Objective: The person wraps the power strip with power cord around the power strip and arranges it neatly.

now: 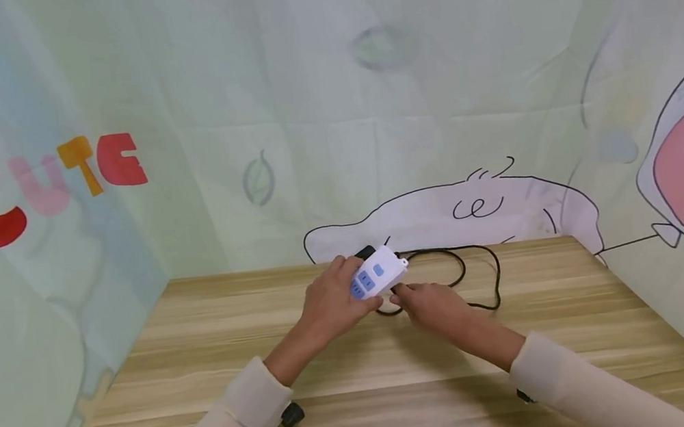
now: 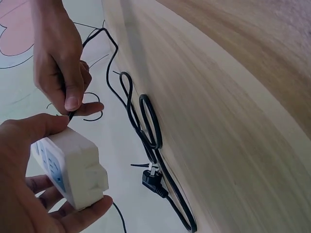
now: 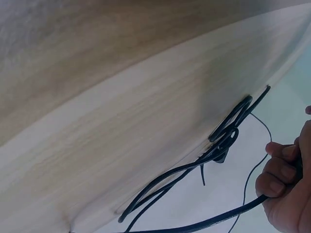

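A white power strip (image 1: 387, 264) with blue sockets is held above the table by my left hand (image 1: 332, 302), its fingers and thumb round the strip's edges. My right hand (image 1: 434, 306) pinches the black cable beside the strip's lower end. In the left wrist view the strip (image 2: 80, 170) faces sideways, with my right hand (image 2: 60, 68) gripping the cable just above it. The right wrist view has the cable (image 3: 209, 223) running out of my right hand (image 3: 289, 189). A black plug (image 2: 153, 180) with metal prongs lies by the looped cable.
Loops of black cable (image 1: 497, 281) lie on the wooden table (image 1: 385, 402) near its back edge. Behind and at both sides hangs a printed cloth (image 1: 230, 80) with letters and cartoon drawings. A black object (image 1: 366, 252) shows just behind the strip.
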The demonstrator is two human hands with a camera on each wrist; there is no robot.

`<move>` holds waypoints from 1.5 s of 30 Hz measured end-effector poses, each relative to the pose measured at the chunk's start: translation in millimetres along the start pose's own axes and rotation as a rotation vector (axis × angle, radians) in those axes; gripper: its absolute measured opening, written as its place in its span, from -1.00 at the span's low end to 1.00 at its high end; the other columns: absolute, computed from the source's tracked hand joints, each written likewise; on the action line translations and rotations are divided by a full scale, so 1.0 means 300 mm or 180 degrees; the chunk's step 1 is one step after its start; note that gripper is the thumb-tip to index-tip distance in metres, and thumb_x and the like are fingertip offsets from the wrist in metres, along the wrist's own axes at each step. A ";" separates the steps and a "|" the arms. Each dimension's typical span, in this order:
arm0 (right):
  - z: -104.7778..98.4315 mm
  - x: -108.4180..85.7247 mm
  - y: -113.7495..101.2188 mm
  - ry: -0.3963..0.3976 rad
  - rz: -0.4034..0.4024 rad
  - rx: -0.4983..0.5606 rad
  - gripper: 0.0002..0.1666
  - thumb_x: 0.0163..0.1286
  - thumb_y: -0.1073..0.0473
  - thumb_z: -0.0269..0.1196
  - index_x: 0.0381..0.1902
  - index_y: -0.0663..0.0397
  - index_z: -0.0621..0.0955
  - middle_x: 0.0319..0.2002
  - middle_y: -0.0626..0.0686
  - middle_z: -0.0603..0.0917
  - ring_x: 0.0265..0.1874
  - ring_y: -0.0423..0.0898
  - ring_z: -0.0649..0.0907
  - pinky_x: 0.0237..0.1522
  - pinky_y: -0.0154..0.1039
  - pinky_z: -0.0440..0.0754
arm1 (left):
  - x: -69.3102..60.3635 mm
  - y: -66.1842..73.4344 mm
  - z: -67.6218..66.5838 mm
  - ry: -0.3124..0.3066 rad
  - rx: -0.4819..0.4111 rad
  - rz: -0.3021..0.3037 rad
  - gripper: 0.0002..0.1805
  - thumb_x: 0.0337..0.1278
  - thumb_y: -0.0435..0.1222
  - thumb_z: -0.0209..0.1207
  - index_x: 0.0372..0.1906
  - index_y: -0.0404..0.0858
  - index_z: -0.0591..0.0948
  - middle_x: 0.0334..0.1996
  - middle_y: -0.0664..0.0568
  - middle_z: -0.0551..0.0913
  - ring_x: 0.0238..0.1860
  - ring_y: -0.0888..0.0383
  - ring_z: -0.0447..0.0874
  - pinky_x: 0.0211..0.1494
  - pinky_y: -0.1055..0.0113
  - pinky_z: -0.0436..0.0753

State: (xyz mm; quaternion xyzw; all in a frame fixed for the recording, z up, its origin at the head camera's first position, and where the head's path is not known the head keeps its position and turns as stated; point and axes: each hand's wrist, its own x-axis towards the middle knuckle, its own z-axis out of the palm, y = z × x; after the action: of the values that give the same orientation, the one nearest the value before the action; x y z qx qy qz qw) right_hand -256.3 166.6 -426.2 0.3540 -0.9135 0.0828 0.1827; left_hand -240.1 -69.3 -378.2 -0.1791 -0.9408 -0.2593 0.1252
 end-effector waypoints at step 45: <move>-0.124 -0.007 0.058 0.1056 -0.1963 -0.1044 -0.72 0.49 -0.13 0.34 -0.10 -0.09 0.74 -0.28 -0.14 0.72 -0.35 -0.16 0.61 -0.22 -0.26 0.67 | -0.033 0.003 -0.016 -0.1005 0.1296 0.0993 -0.34 0.03 -0.15 0.69 0.32 0.00 0.79 0.03 0.05 0.65 -0.04 0.06 0.59 -0.23 0.16 0.63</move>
State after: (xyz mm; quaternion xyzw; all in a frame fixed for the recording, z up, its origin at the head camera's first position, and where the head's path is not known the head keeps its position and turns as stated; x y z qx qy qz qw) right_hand -256.5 191.2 -393.1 0.5599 -0.7233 -0.0671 0.3985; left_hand -230.1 -73.7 -377.0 -0.3308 -0.9424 -0.0119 0.0490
